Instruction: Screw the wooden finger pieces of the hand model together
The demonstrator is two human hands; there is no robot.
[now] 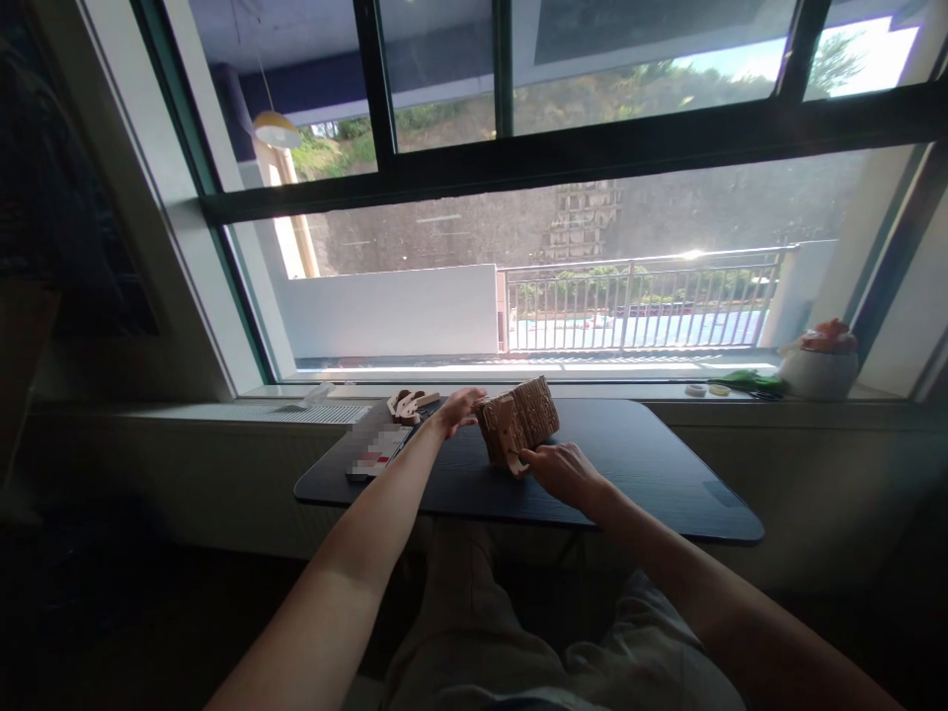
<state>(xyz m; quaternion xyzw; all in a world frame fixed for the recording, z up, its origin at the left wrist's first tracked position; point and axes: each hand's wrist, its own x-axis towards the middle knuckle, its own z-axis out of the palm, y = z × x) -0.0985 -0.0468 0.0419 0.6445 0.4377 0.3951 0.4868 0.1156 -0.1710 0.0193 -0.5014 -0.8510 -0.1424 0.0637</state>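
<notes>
1. You have the ridged brown block point(534, 413) tilted over the desk point(614, 444); whether it touches down, I cannot tell
2. Your left hand point(460, 409) meets its left edge, how tightly I cannot tell; your right hand point(561, 469) pinches the curved piece point(519, 466) at its lower end
3. You seem to be working that piece; the next move likely calls for bracing the block

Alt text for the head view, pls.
Left hand and right hand at a tilted brown ridged block over a dark table, the left at its upper left, the right at its lower edge. Pale curved pieces lie far left, before a wide window.
</notes>
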